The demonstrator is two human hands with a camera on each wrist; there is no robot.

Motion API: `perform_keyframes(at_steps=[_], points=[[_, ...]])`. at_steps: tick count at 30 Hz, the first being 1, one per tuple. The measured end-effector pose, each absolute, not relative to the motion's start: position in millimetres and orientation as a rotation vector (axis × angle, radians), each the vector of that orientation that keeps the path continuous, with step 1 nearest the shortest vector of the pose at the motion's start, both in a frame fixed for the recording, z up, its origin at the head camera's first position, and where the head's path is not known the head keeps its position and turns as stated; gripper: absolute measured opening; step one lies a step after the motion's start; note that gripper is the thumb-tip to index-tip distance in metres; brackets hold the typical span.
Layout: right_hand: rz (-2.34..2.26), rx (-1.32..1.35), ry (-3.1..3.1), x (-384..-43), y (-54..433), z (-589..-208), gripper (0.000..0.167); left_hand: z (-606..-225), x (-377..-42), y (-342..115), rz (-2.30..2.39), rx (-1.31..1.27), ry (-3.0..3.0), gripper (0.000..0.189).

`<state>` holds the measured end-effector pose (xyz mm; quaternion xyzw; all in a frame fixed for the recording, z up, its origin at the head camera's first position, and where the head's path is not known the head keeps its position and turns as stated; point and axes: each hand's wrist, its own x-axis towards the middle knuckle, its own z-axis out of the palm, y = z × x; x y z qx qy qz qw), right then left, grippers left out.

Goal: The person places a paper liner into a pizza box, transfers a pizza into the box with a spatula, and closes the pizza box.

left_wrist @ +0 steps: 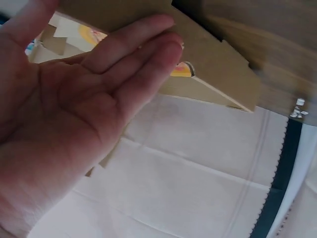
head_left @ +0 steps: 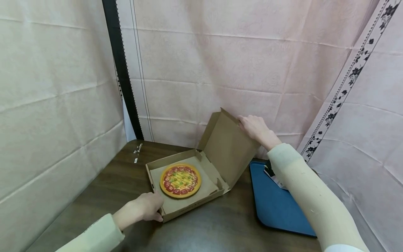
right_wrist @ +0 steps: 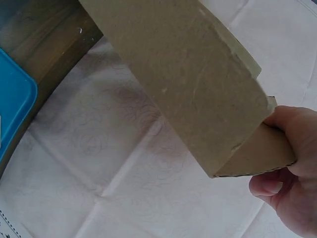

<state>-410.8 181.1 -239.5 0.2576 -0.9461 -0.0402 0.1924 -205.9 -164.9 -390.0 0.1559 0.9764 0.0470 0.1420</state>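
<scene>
A cardboard pizza box (head_left: 201,208) lies on the table with its lid (head_left: 231,147) raised steeply at the right. Inside rests a round toy-like pizza (head_left: 180,181) with red, yellow and green toppings. My right hand (head_left: 253,127) grips the lid's upper edge, thumb on one side and fingers curled on the other, as the right wrist view shows. At the box's near left corner is my left hand (head_left: 145,206). Its fingers (left_wrist: 143,62) extend nearly straight along the outside of the cardboard wall, palm facing the left wrist camera.
A blue tray (head_left: 277,210) sits right of the box, partly behind my right sleeve, with a dark and white item (head_left: 277,178) on it. Small clear-and-white bits (head_left: 136,152) lie on the table (head_left: 126,182) at the back left. Pale cloth (head_left: 220,63) hangs around the table.
</scene>
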Motion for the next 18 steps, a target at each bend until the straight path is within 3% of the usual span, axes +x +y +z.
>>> perform_keyframes(at_steps=[8,10,14,18], points=[[-0.144,0.767,-2.609,-408.6,178.4,-242.2,0.016,-385.9,-214.3,-157.5,0.189,0.506,2.805,0.037],[-0.147,0.776,-2.604,-407.8,178.5,-242.1,0.016,-378.5,-229.6,-166.5,0.310,0.574,2.826,0.056],[-0.142,0.789,-2.604,-404.6,177.5,-239.6,0.015,-370.1,-274.1,-196.1,0.409,0.715,2.932,0.111],[-0.157,0.781,-2.602,-401.6,174.3,-237.7,0.012,-380.7,-312.6,-227.5,0.370,0.652,2.937,0.128]])
